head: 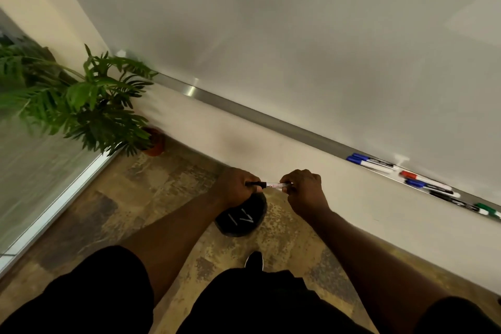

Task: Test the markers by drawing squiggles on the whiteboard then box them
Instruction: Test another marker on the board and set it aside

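I hold one marker [272, 185] level between both hands, in front of the wall below the whiteboard [311, 35]. My left hand [235, 186] grips its black cap end. My right hand [303, 187] grips the white barrel end. Whether the cap is seated or pulled off cannot be told. The whiteboard surface in view is blank. Several more markers lie on the whiteboard's metal tray [271, 119] at the right: blue-capped markers [371, 162], a red-capped marker [417, 177], a black marker [447, 198] and a green marker [488, 210].
A potted green plant [89, 108] stands in the corner at the left beside a glass wall [40, 165]. A black round object [241, 218] with white marks lies on the mottled floor under my hands. My black shoe [254, 260] shows below.
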Tool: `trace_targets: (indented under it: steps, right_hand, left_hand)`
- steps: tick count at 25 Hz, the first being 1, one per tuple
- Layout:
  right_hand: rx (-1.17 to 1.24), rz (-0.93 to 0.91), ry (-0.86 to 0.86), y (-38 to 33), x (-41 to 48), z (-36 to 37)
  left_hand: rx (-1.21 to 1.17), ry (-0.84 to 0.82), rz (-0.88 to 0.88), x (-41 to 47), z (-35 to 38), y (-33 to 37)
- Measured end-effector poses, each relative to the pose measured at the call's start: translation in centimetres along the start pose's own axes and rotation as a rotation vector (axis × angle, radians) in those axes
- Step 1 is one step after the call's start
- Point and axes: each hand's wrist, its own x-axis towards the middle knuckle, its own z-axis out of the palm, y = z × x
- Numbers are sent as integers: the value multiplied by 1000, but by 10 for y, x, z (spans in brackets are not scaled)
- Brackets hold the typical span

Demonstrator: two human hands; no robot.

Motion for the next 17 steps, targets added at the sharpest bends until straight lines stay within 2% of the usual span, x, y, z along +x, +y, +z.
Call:
trace_targets:
  steps: [4,9,13,17]
  right_hand:
    - [-18,-30,-101,-19,27,16]
    - [-93,-72,-145,-36,54,39]
    - [-188,-141,-261,-43,63,58]
    - [-233,-82,-365,-29,56,65]
  left_hand:
    - [58,3,-59,3,-7,-33]
    - [-40,7,-152,3,-6,-69]
    - [81,-8,-235,1,-8,-90]
    - [86,-34,-243,2,-10,-100]
